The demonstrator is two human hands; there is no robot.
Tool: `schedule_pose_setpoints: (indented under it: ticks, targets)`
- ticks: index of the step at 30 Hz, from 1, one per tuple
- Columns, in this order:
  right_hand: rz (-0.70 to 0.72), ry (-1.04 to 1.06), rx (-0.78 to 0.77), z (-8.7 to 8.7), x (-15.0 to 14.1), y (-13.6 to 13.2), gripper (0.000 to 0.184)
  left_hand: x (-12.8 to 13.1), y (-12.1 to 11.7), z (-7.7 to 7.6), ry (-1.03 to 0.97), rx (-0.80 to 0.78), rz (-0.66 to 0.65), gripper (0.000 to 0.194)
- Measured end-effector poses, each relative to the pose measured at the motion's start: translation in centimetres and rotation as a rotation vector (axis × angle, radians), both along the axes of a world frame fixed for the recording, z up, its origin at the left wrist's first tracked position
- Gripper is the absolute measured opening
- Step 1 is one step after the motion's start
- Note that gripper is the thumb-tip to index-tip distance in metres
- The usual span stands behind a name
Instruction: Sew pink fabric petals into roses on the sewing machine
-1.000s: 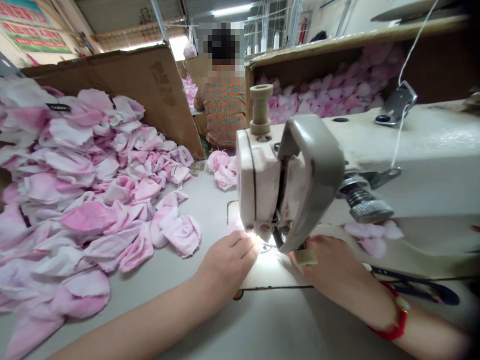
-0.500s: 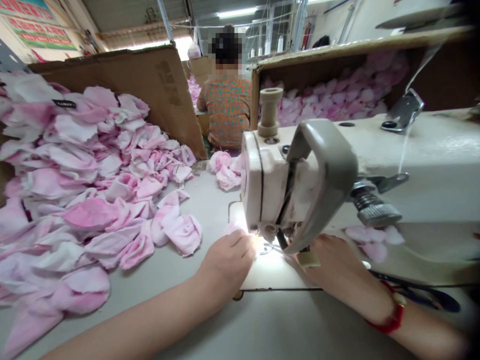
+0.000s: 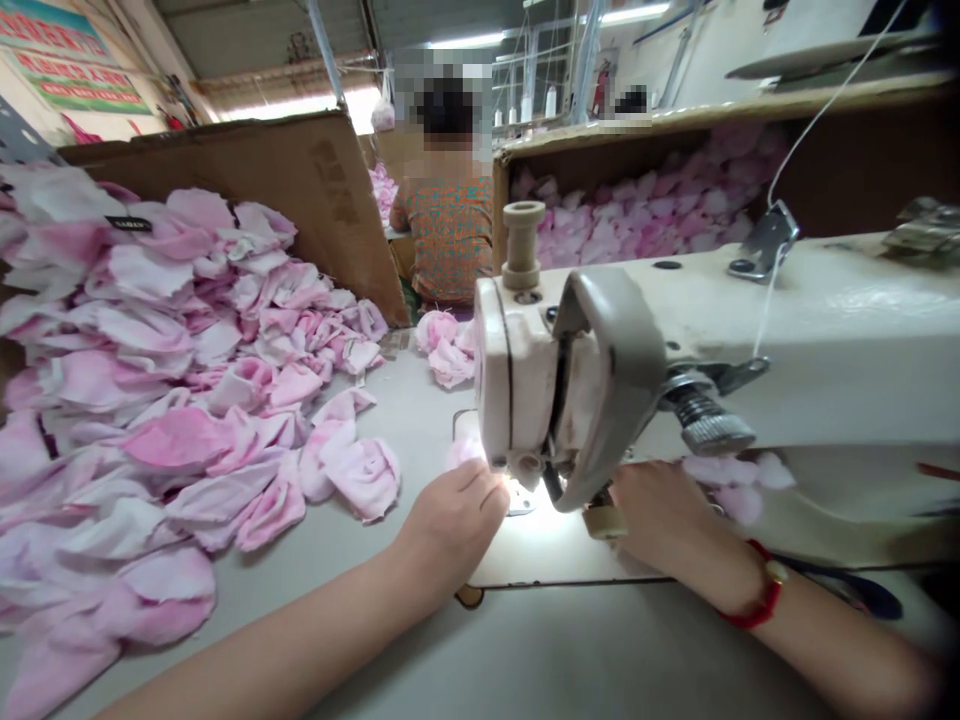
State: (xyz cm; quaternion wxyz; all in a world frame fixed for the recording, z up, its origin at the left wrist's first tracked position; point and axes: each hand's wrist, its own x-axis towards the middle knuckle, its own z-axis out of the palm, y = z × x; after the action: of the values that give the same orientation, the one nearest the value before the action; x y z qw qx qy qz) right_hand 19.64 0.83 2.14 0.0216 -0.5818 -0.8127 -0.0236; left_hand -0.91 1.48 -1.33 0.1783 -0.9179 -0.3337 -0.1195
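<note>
A white sewing machine [image 3: 825, 310] stands in front of me, its lamp lighting the needle plate [image 3: 523, 500]. My left hand [image 3: 463, 510] is left of the needle area, fingers pinched together at a small pink cloth piece [image 3: 463, 453], mostly hidden behind the hand and machine head. My right hand [image 3: 656, 510] is under the machine arm, right of the needle. Its fingertips are hidden by the machine's parts, so what they hold, if anything, does not show. Several small pink cloth pieces [image 3: 739, 480] lie just behind this hand.
A large heap of pink-and-white cloth pieces [image 3: 172, 350] covers the table's left side. Cardboard boxes [image 3: 315, 180] stand behind; the right one holds pink pieces [image 3: 637, 215]. A dark looped handle [image 3: 862, 590] lies by my right wrist. A co-worker [image 3: 450, 230] sits ahead, back turned.
The view has shifted slightly, moving the machine left in the picture. My right hand has drawn back a little from the needle, and the thin metal strip seen there no longer shows. My left hand stays pinched.
</note>
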Motion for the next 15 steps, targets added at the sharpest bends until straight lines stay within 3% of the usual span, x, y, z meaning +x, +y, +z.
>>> schedule_pose_setpoints:
  ticks: [9, 15]
  targets:
    - [-0.071, -0.062, -0.032, 0.5, 0.1, 0.3, 0.026, -0.3, 0.2, 0.2, -0.08, 0.013, -0.031, 0.015]
    - [-0.064, -0.083, -0.06, 0.1, 0.3, 0.6, 0.018, 0.0, 0.4, 1.3, -0.121, 0.066, -0.06, 0.015]
